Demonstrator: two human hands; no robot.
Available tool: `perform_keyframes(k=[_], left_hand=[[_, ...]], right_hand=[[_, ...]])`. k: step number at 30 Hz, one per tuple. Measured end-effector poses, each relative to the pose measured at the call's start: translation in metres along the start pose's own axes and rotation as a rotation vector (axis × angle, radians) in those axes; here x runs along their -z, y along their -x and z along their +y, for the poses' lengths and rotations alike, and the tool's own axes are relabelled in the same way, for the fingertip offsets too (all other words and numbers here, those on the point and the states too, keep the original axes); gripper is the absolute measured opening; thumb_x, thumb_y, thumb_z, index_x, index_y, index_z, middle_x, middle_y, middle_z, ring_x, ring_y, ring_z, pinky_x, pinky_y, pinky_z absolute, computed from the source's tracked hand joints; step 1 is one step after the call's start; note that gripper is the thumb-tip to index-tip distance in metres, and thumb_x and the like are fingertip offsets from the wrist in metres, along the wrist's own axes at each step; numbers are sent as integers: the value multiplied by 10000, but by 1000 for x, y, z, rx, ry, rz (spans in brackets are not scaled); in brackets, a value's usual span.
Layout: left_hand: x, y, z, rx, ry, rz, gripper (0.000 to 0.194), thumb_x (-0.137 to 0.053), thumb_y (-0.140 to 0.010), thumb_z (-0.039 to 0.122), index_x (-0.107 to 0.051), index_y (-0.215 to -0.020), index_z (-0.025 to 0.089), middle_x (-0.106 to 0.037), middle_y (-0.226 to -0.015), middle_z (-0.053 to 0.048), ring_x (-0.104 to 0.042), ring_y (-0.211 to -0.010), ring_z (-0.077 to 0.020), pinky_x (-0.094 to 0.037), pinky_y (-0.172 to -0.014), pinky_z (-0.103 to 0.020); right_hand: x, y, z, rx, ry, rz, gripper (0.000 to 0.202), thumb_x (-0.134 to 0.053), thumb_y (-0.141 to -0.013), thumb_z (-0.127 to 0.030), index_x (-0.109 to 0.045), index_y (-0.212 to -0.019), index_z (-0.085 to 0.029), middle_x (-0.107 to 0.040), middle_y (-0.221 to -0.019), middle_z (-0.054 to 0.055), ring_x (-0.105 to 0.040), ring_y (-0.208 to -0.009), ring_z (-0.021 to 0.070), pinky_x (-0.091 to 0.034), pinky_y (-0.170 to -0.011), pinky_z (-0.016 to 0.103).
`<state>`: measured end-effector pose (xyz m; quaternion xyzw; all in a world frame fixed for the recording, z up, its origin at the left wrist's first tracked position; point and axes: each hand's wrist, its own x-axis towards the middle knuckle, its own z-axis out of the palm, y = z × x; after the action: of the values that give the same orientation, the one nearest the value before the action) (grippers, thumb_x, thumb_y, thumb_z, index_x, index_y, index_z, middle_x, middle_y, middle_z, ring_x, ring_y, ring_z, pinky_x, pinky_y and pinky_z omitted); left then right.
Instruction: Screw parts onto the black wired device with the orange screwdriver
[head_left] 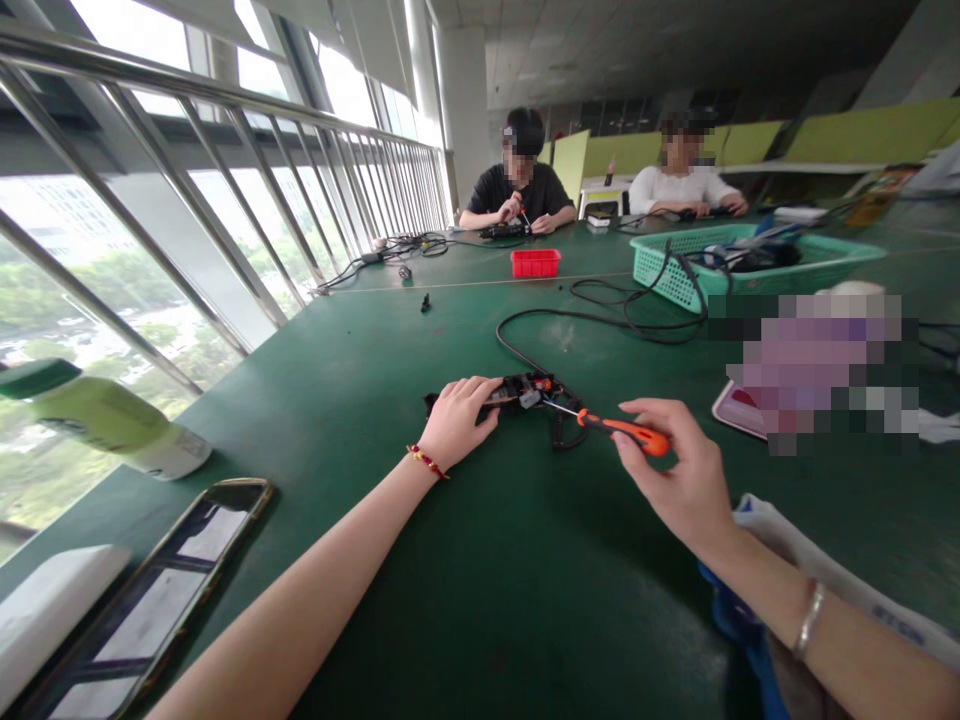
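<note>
My left hand [459, 418] is closed over the left part of an opened black corded device [517, 390], pressing it onto the green table [390, 600]. Inner parts, some red and grey, show at the device's right end; its exact kind I cannot make out. In my right hand [675, 465] is a screwdriver [626, 430] with an orange and black handle, gripped between thumb and fingers. Its metal shaft points left, and the tip is at the grey part of the device. Whether the tip sits in a screw is too small to tell.
A black cable [525, 318] runs from the device toward a green basket [667, 285] of parts. Beyond stands a red tray [535, 263]. At left lie a phone [165, 600] and a bottle [112, 420], beside a metal railing [225, 100]. Two people work at the far side.
</note>
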<state>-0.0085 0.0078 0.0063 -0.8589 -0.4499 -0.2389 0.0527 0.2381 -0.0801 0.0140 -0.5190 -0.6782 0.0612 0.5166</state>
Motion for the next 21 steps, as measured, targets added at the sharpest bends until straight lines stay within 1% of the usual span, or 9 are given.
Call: perform_keyframes(k=[2, 3, 7, 9, 13, 14, 16, 19, 21], left_hand=[[1, 0, 1, 3, 0, -2, 368, -470, -833, 239, -498, -1198, 203, -601, -1094, -61, -555, -999, -210, -428, -902, -378], [1, 0, 1, 4, 0, -3, 360, -463, -841, 246, -498, -1197, 202, -601, -1095, -61, -556, -998, -208, -427, -900, -376], [2, -1, 2, 5, -2, -7, 337, -433, -872, 272, -499, -1191, 189, -601, -1104, -62, -555, -997, -204, -422, -897, -368], [2, -1, 2, 6, -4, -9, 332, -427, -877, 272, -498, -1190, 187, -603, -1103, -62, -554, -996, -203, -419, -898, -366], [2, -1, 2, 10, -8, -12, 328, -421, -883, 270, -495, -1192, 192, -605, -1095, -59, -552, -998, -202, -417, -897, -363], [2, -1, 2, 10, -9, -12, 329, -422, -882, 271, -495, -1193, 191, -604, -1093, -59, -553, -995, -202, -418, -896, -363], [2, 0, 2, 9, -11, -12, 331, -426, -881, 270, -496, -1194, 188, -603, -1094, -60, -555, -991, -202, -420, -893, -362], [1, -1, 1, 6, -14, -12, 335, -426, -881, 269, -494, -1197, 180, -601, -1099, -60, -553, -991, -203, -420, -891, -362], [1, -1, 1, 5, -15, -11, 335, -425, -882, 271, -493, -1198, 181, -600, -1099, -61, -552, -994, -203, -419, -893, -362]], right_hand=[[1, 0, -1, -44, 16, -59, 180, -547, -796, -318, -572, -939, -211, -584, -656, -5, -585, -628, 154, -479, -626, 296], [1, 0, -1, -49, 9, -56, 192, -542, -802, -318, -568, -958, -209, -577, -649, -8, -581, -618, 150, -478, -619, 291], [-1, 0, 1, 46, -61, 82, 363, -586, -770, -257, -497, -1117, -198, -596, -907, 50, -611, -823, 180, -498, -752, 325], [-1, 0, 1, 70, -54, 87, 368, -600, -757, -249, -502, -1109, -201, -594, -952, 61, -606, -863, 189, -493, -783, 339], [1, 0, -2, -9, 21, -63, 160, -555, -800, -305, -572, -933, -217, -585, -652, -8, -582, -648, 160, -484, -674, 316], [1, 0, -2, -21, 23, -68, 153, -546, -807, -314, -575, -922, -218, -580, -636, -10, -577, -631, 157, -481, -659, 310], [0, -1, -2, -5, -1, -4, 203, -554, -803, -306, -562, -981, -211, -611, -754, 18, -598, -697, 163, -488, -685, 309], [-2, 0, 0, 63, -49, 91, 316, -581, -782, -270, -516, -1083, -203, -603, -994, 71, -610, -882, 188, -485, -795, 327], [-2, 0, 0, 60, -40, 75, 306, -590, -773, -279, -526, -1063, -205, -612, -963, 62, -614, -858, 189, -485, -783, 331]])
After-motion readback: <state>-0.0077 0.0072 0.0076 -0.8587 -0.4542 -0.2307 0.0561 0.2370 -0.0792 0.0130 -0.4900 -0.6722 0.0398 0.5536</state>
